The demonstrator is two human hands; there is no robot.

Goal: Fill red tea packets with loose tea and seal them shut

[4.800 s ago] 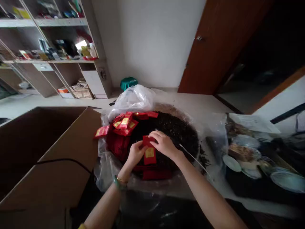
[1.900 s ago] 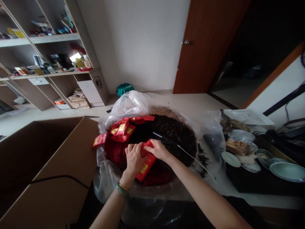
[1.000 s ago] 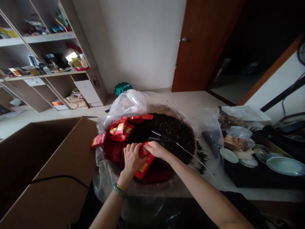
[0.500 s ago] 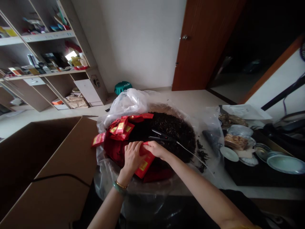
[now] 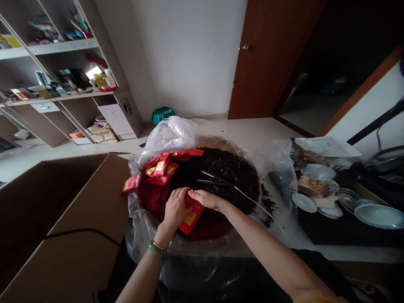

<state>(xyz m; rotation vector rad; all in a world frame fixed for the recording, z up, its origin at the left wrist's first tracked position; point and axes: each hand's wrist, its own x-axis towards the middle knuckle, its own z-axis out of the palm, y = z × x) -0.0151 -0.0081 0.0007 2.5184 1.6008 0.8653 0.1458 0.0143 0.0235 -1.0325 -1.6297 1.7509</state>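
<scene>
Both hands meet at the top end of a red packet [image 5: 191, 219] with a yellow label. My left hand [image 5: 177, 206] has its fingers closed over the packet's upper left edge. From the right, my right hand [image 5: 206, 199] pinches the same top edge. Behind them lies a black flat-iron-like sealing tool [image 5: 217, 180] with its jaws apart, on dark loose tea leaves [image 5: 232, 164]. Several red packets [image 5: 161, 165] are heaped at the left on the leaves. A dark red stack [image 5: 153, 198] lies beside my left hand, partly hidden by it.
Clear plastic sheeting [image 5: 172, 134] surrounds the leaves. An open cardboard box [image 5: 91, 210] stands at the left. A white cord [image 5: 252, 202] runs from the tool to the right. Bowls and dishes [image 5: 378, 215] sit on a dark tray at the right. Shelves [image 5: 66, 48] are back left.
My right hand has shifted slightly left along the packet's top edge. My left hand stays on the packet with hardly any movement.
</scene>
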